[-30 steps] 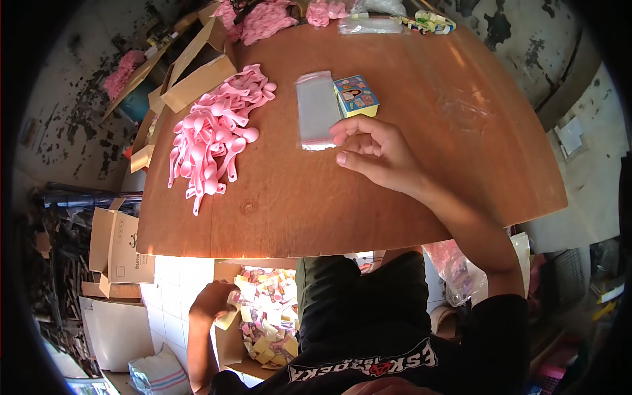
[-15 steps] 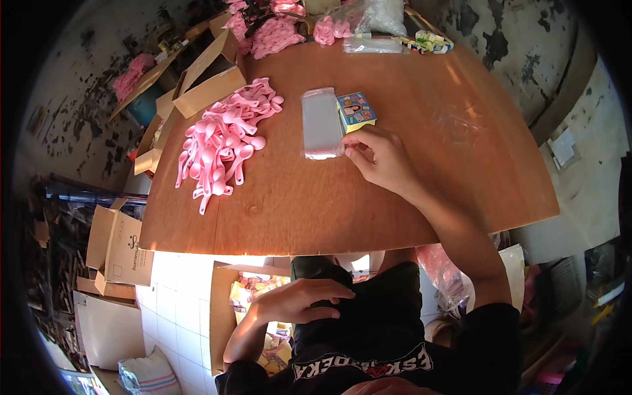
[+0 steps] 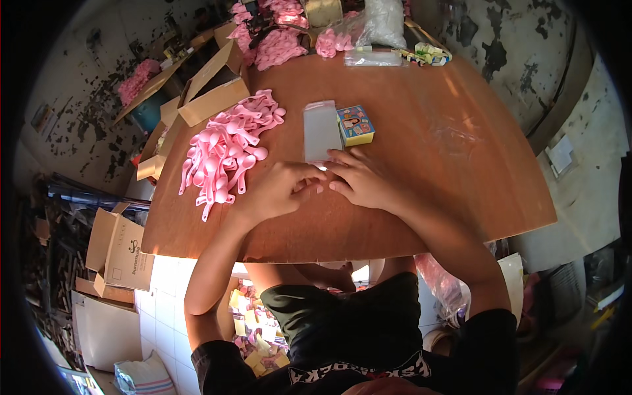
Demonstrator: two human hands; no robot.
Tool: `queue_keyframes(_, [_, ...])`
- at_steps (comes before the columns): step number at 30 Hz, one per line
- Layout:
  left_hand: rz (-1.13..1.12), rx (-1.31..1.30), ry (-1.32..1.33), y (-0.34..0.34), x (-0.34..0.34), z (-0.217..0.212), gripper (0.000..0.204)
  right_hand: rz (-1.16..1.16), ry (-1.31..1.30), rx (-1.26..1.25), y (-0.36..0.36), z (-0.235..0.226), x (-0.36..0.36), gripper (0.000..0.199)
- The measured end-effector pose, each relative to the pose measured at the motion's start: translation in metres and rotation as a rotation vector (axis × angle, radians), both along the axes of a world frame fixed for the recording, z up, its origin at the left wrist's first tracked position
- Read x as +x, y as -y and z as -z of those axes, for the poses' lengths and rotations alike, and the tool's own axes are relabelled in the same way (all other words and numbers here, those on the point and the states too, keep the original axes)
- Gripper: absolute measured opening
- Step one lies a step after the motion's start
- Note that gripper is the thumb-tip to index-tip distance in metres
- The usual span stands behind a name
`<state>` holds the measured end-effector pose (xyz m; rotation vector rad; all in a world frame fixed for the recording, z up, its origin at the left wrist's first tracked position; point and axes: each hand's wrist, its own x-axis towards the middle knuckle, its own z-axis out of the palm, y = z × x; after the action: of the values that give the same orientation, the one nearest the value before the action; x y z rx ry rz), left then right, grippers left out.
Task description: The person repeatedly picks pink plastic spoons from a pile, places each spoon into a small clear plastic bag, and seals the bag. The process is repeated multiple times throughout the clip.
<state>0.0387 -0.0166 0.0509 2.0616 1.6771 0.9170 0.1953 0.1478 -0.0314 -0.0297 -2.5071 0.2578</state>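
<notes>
A flat stack of clear plastic bags (image 3: 320, 131) lies on the table in front of me. Both my hands meet at its near edge. My left hand (image 3: 284, 189) reaches in with loosely bent fingers, its index fingertip by the bags' near edge and a gap above the thumb. My right hand (image 3: 362, 179) lies over the near right corner, fingers spread and thumb apart. Neither hand visibly grips a bag. Beside the bags, touching or nearly so, sits a small blue and yellow box-shaped stack (image 3: 356, 125) with a colourful printed top. Left of them spreads a heap of pink plastic spoons (image 3: 224, 148).
Open cardboard boxes (image 3: 214, 85) stand at the table's far left. Pink bundles (image 3: 280, 47), a bulging clear bag (image 3: 384, 25) and flat plastic packs (image 3: 374, 58) line the far edge. Below the near table edge, a carton of small colourful packets (image 3: 260, 329) sits on the floor.
My left hand has come up from my lap to the bags' near edge. My right hand has shifted slightly left and nearer, its fingers now spread over the bags' corner.
</notes>
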Motion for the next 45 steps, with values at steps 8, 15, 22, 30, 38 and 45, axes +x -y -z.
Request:
queue_keyframes(8, [-0.253, 0.09, -0.096, -0.038, -0.059, 0.041, 0.023, -0.004, 0.046, -0.048, -0.002, 0.0, -0.006, 0.039])
queue_keyframes(15, [-0.374, 0.222, 0.041, -0.036, -0.06, 0.059, 0.032, 0.023, 0.026, -0.057, 0.007, -0.004, -0.01, 0.036])
queue_keyframes(22, [-0.323, 0.21, 0.102, -0.033, -0.067, 0.065, 0.035, -0.004, -0.07, -0.245, 0.005, -0.001, -0.015, 0.033])
queue_keyframes(30, [-0.332, 0.253, 0.097, -0.033, -0.064, 0.063, 0.043, 0.0, -0.215, -0.405, 0.013, -0.018, -0.012, 0.025])
queue_keyframes(38, [-0.167, 0.354, -0.016, -0.027, -0.048, 0.053, 0.064, -0.011, -0.175, -0.354, 0.027, -0.028, -0.003, 0.027])
queue_keyframes(45, [-0.207, 0.378, 0.001, -0.026, -0.038, 0.063, 0.055, -0.087, -0.044, -0.489, 0.029, -0.028, -0.002, 0.054])
